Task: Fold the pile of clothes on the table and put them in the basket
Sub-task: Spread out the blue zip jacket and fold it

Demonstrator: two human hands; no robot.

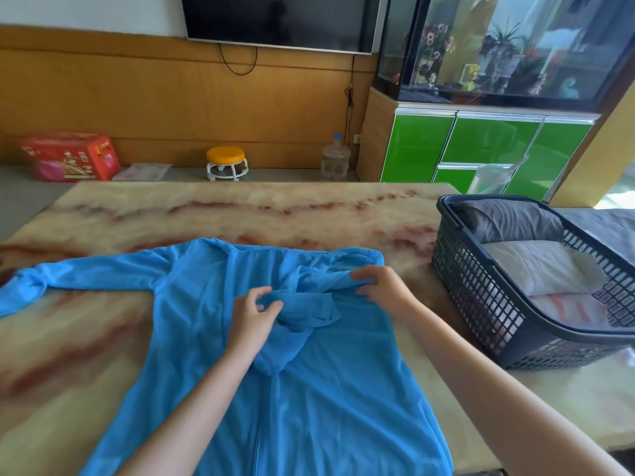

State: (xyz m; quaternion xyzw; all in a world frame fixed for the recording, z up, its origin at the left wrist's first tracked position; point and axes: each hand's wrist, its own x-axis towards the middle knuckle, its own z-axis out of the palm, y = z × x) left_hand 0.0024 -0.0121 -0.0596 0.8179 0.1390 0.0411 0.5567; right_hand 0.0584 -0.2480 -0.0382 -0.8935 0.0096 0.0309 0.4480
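Two bare forearms reach in from the bottom edge, over one blue garment (pixel 309 407) that lies flat on the marble-patterned tabletop (pixel 206 207), with its zipper running toward the camera. One long sleeve (pixel 86 273) is spread out to the left on the tabletop. The second sleeve (pixel 309 304) is folded across the chest and lies bunched between the two hands.

The left hand (pixel 252 312) rests on the middle of the garment. Its fingers are curled and the grip is nearly closed, with the thumb tip and the fingers pinching the bunched end of the second sleeve. The right hand (pixel 381 285) is near the right shoulder of the garment. Its grip is narrow as well: thumb and fingertips hold a fold of the same sleeve between them.

One dark plastic basket (pixel 481 304) stands at the right end of the tabletop, apart from the garment. Three folded pieces lie inside it: one grey piece (pixel 512 219) at the far end, one white piece (pixel 536 266) in the middle, and one pink striped piece (pixel 567 310) nearest.

On the floor behind the tabletop there are one red box (pixel 68 156), one stool (pixel 226 163) with an orange seat and one water bottle (pixel 336 156). One television (pixel 281 22) hangs on the wall.
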